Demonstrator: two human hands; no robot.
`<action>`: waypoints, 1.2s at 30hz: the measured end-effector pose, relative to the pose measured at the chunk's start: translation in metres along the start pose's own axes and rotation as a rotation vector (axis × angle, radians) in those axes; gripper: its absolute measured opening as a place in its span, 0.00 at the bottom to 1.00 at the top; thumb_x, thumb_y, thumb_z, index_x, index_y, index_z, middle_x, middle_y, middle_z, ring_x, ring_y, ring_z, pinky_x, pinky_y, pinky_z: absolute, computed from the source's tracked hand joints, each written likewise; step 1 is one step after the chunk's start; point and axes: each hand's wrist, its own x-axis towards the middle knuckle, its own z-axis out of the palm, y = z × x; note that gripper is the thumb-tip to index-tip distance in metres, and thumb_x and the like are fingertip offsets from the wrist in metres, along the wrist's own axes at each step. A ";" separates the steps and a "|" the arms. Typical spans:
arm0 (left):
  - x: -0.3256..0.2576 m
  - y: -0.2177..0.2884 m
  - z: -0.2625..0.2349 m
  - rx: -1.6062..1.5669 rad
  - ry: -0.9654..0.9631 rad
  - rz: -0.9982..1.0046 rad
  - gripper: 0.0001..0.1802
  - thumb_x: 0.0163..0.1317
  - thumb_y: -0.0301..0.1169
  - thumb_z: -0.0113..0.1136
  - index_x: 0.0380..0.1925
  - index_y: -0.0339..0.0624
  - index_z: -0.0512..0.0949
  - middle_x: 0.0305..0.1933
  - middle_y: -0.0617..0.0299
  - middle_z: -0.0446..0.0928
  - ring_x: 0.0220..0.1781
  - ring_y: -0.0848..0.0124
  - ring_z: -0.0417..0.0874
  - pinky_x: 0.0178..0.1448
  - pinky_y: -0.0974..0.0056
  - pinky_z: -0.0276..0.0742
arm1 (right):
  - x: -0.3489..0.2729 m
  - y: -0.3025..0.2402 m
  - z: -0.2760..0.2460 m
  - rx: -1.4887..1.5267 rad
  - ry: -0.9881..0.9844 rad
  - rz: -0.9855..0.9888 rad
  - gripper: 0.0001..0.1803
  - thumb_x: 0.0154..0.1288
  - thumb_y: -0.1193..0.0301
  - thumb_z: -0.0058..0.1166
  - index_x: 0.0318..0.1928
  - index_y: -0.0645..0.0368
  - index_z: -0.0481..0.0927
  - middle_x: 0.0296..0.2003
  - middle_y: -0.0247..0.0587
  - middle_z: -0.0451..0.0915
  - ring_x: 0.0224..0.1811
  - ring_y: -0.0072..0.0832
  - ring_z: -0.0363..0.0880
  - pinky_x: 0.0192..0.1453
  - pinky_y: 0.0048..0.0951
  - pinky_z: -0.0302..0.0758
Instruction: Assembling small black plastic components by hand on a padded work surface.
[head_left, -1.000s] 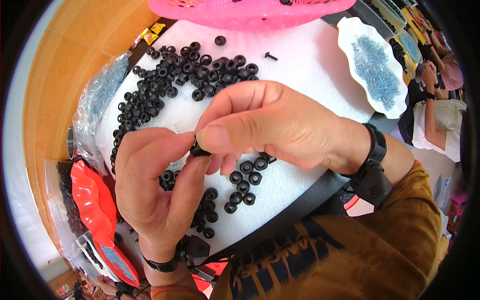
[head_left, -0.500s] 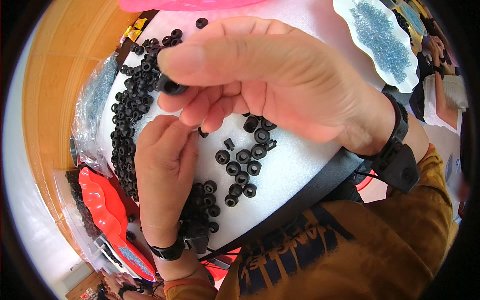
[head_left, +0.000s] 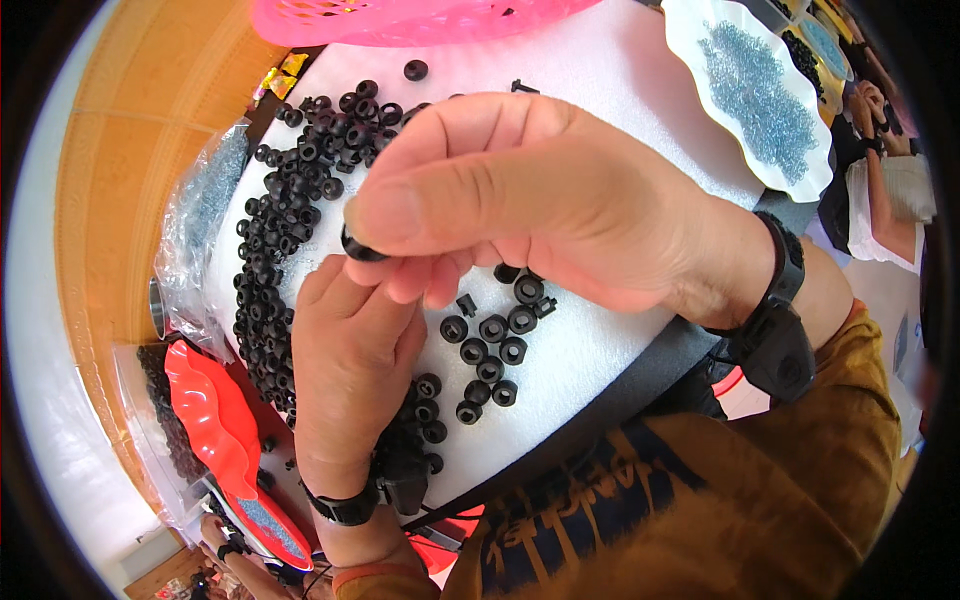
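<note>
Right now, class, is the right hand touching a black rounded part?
Touching. The head view shows it: a black rounded part is pinched at the thumb tip of the right hand.

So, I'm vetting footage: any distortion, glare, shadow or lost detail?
Head view: fisheye curvature bows the wood-coloured surface; head: glare streaks the red wavy-edged tray; head: soft shadow left of the white scalloped dish; head: the black piece in the right hand shows little detail.

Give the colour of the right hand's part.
The part in the right hand is black, shown best in the head view.
</note>
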 end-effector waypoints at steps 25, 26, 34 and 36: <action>-0.011 0.018 -0.023 -1.120 0.496 -0.495 0.16 0.59 0.30 0.60 0.44 0.31 0.75 0.35 0.52 0.79 0.31 0.72 0.77 0.37 0.72 0.74 | -0.003 0.003 -0.002 0.040 -0.069 0.054 0.11 0.61 0.68 0.59 0.40 0.62 0.78 0.34 0.41 0.82 0.33 0.24 0.79 0.42 0.25 0.75; -0.011 0.019 -0.025 -1.118 0.497 -0.495 0.16 0.59 0.30 0.60 0.44 0.31 0.75 0.35 0.52 0.79 0.31 0.72 0.77 0.37 0.72 0.74 | -0.002 0.004 -0.001 0.037 -0.064 0.066 0.11 0.61 0.68 0.59 0.40 0.62 0.78 0.34 0.41 0.82 0.33 0.24 0.79 0.42 0.25 0.75; -0.012 0.017 -0.021 -0.979 0.636 -0.449 0.16 0.57 0.31 0.62 0.43 0.32 0.77 0.36 0.58 0.76 0.31 0.75 0.74 0.34 0.74 0.70 | -0.003 0.007 -0.001 0.008 -0.094 0.109 0.11 0.61 0.68 0.59 0.39 0.62 0.78 0.34 0.39 0.82 0.34 0.23 0.78 0.42 0.24 0.75; -0.012 0.020 -0.023 -0.987 0.618 -0.432 0.16 0.57 0.31 0.62 0.42 0.32 0.77 0.35 0.59 0.75 0.30 0.76 0.73 0.34 0.75 0.69 | -0.004 0.008 -0.001 0.002 -0.109 0.117 0.11 0.61 0.69 0.59 0.39 0.62 0.78 0.35 0.39 0.82 0.34 0.22 0.78 0.42 0.24 0.75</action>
